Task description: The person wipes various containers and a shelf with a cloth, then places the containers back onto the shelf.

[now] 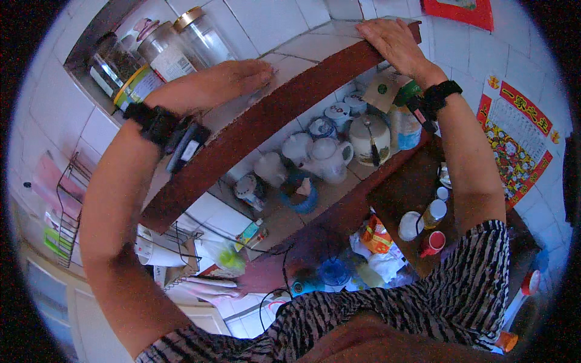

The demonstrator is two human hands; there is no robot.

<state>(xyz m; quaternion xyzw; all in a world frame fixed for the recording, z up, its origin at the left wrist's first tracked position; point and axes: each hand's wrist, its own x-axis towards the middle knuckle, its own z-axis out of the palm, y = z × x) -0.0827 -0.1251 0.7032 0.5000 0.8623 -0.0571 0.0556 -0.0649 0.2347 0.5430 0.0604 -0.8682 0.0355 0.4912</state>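
My left hand [245, 78] is stretched over the tiled top [295, 50] of a wall shelf, its fingers extended, with no object showing in it; its palm side is hidden. Close behind that wrist stand a gold-lidded glass jar [204, 36], a clear jar with a printed label [170, 56] and a dark-filled jar [113, 63]. At the shelf's right end, my right hand [392, 43] lies flat on the top with its fingers slightly spread, holding nothing. The shelf's red-brown front edge [272, 118] runs below both hands. Both wrists wear black straps with devices.
On the lower shelf stand a white teapot [327, 159], a lidded ceramic pot [370, 140], several lidded cups and a blue tape roll [298, 195]. A wire rack [68, 213] hangs at left. Down at right, jars and a red cup [434, 242] stand on a dark surface.
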